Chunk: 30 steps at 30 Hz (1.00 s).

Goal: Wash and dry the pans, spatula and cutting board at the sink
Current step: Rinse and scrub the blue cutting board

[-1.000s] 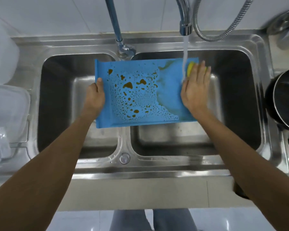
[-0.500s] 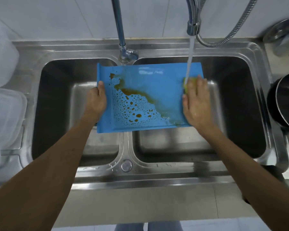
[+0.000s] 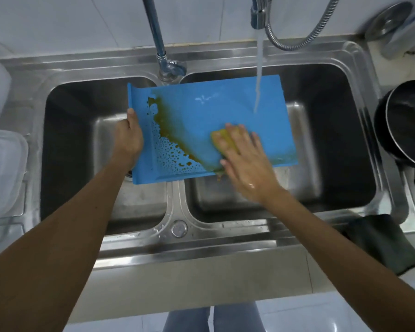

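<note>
Over the sink (image 3: pixel 177 228), my left grip (image 3: pixel 128 137) clasps the board (image 3: pixel 201 111). My right grip (image 3: pixel 247 164), spread flat, presses a sponge (image 3: pixel 222 137) onto it. Pans (image 3: pixel 407 125) sit right.

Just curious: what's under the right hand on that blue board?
A yellow sponge, pressed onto the blue cutting board by the right hand. Only one end of it shows; the fingers cover the rest.

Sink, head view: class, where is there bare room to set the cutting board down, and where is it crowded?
Free: the left basin floor, bordered by its walls and the divider; the narrow front ledge between the basins and the counter edge, left of the dark cloth. Crowded: black pans on the right, clear containers on the left.
</note>
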### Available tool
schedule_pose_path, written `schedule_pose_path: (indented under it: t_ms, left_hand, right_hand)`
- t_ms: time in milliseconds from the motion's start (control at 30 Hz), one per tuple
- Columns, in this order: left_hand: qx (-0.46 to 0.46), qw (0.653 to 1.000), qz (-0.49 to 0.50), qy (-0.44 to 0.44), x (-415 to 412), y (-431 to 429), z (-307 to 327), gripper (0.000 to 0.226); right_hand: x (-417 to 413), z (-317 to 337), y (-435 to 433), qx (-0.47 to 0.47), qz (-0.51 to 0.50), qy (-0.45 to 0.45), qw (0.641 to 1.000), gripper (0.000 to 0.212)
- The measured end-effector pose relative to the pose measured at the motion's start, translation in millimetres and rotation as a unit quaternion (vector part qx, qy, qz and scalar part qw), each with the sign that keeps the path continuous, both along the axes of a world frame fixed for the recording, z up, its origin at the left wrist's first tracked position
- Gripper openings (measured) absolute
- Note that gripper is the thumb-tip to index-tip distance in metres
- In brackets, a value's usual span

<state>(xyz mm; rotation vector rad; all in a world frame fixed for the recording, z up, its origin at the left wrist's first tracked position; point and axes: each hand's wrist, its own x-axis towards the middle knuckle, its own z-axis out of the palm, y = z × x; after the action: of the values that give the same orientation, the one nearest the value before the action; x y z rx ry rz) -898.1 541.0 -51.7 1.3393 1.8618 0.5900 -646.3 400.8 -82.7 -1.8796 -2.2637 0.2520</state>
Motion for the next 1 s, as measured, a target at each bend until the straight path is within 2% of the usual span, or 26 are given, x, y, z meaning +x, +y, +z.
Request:
schedule_pose_path:
  t_ms: [133, 233, 300, 400, 500, 567, 633, 733, 867, 933, 1000]
  left_hand:
    - [0.015, 1.000, -0.010, 0.001, -1, -1, 0, 0.051]
    - [0.011, 1.000, -0.008, -0.005, 0, -1, 0, 0.049]
    - [0.016, 1.000, -0.007, 0.000, 0, -1, 0, 0.051]
    - [0.023, 1.000, -0.019, 0.007, 3, -3, 4, 0.050]
    - [0.021, 0.999, -0.020, 0.013, 2, -2, 6, 0.050]
    - [0.026, 0.999, -0.017, 0.012, 0, -1, 4, 0.053]
    - [0.022, 1.000, -0.010, 0.009, 0, 0, 1, 0.053]
    - [0.021, 1.000, -0.008, 0.005, 0, 0, 0, 0.053]
    - [0.029, 0.999, -0.017, -0.016, -2, -1, 1, 0.052]
    - [0.030, 0.999, -0.014, -0.027, -2, -2, 1, 0.050]
    - [0.018, 0.998, 0.002, -0.055, -3, -1, 0, 0.050]
  right_hand:
    - [50, 0, 9, 0.009, -0.217, 0.005, 0.976, 0.060]
    - [40, 0, 69, 0.008, -0.295, 0.012, 0.955, 0.062]
    - [14, -1, 103, 0.025, -0.255, 0.023, 0.966, 0.062]
    - [-34, -4, 114, 0.063, -0.133, 0.028, 0.989, 0.059]
    - [-62, -6, 72, 0.058, 0.023, 0.035, 0.997, 0.055]
    - [-54, -8, 31, 0.036, 0.070, 0.040, 0.996, 0.053]
    - [-29, -9, -3, 0.056, 0.033, 0.075, 0.995, 0.052]
    - [19, -9, -19, 0.080, -0.104, 0.110, 0.985, 0.053]
    - [43, -9, 49, 0.043, -0.229, 0.087, 0.968, 0.059]
    - [22, -6, 93, 0.027, -0.250, 0.091, 0.964, 0.057]
    - [-10, -6, 122, 0.057, -0.214, 0.074, 0.972, 0.053]
